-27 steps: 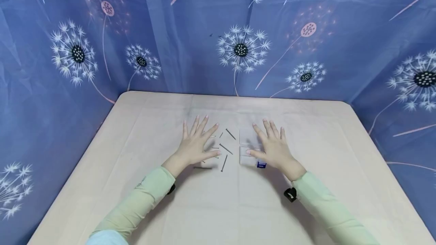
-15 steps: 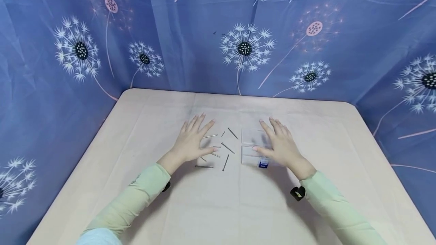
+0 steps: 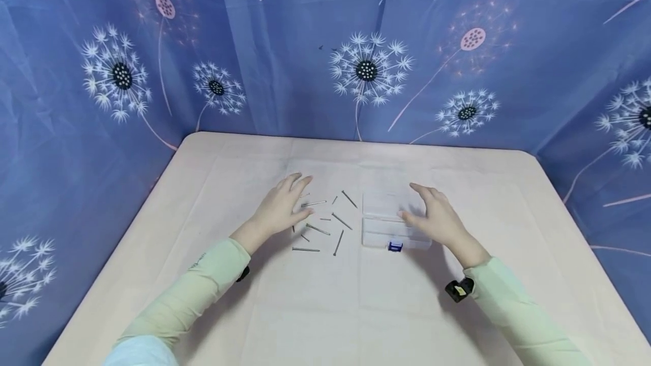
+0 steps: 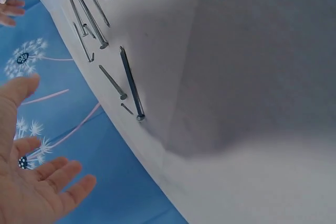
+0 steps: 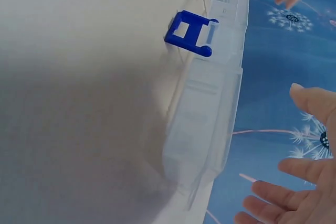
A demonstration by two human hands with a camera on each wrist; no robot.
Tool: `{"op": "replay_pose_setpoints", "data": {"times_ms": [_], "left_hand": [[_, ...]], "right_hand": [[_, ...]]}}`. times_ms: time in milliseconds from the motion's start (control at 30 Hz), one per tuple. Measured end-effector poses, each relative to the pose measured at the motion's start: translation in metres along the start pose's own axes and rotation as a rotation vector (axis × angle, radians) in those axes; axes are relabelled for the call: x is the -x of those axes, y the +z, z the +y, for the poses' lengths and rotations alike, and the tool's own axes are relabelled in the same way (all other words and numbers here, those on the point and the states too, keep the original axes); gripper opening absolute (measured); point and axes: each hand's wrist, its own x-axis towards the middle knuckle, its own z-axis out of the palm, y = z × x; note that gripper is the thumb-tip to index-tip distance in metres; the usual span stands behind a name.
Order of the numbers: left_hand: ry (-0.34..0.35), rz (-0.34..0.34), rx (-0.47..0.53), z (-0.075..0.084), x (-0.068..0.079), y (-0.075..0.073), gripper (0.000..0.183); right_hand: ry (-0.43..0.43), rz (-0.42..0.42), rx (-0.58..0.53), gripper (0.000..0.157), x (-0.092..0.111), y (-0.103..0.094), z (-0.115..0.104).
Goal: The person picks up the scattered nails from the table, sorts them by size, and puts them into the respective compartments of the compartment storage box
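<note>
Several steel nails point(image 3: 306, 249) of differing lengths lie scattered on the table; the left wrist view shows a long nail point(image 4: 131, 82) among shorter ones. My left hand point(image 3: 274, 209), holding nothing, hovers over the left side of this scatter with fingers relaxed and partly covers it. To the right of the nails is a clear plastic box point(image 3: 373, 239), its lid point(image 3: 378, 203) laid back behind it. A blue latch point(image 3: 395, 246) sits on the box's front. Above the box's right side is my right hand point(image 3: 439, 218), empty, with thumb and fingers apart; it hides part of the box and lid.
A pale cloth covers the table point(image 3: 305, 321). Blue curtains point(image 3: 285, 72) with dandelion prints hang behind it and at both sides. Each wrist wears a black strap, the right strap point(image 3: 459, 290) showing more.
Both hands have drawn apart, the left going left and the right going right, with fingers less spread. More of the nails and the box now shows. Nails and box stay in place.
</note>
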Motion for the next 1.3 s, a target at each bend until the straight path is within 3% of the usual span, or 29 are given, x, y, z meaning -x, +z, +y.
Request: {"op": "replay_pose_setpoints", "data": {"times_ms": [100,367,700,1000,1100,1300], "left_hand": [[-0.029,0.001,0.015,-0.003,0.001,0.000,0.069],[-0.206,-0.024,0.036,-0.004,0.011,0.001,0.060],[-0.300,-0.089,0.017,-0.004,0.017,0.009,0.045],[-0.375,-0.169,-0.002,-0.003,0.014,0.015,0.033],[-0.390,-0.189,0.004,-0.003,0.015,0.017,0.032],[-0.408,-0.193,0.012,-0.002,0.017,0.021,0.029]], "right_hand": [[0.024,-0.013,-0.023,0.071,0.001,-0.003,0.003],[0.077,-0.037,-0.067,0.067,0.005,-0.005,0.011],[0.142,-0.055,-0.089,0.057,0.016,-0.006,0.019],[0.280,-0.091,-0.103,0.050,0.030,-0.001,0.028],[0.303,-0.118,-0.135,0.047,0.031,0.000,0.030],[0.354,-0.160,-0.352,0.042,0.034,0.005,0.034]]}}
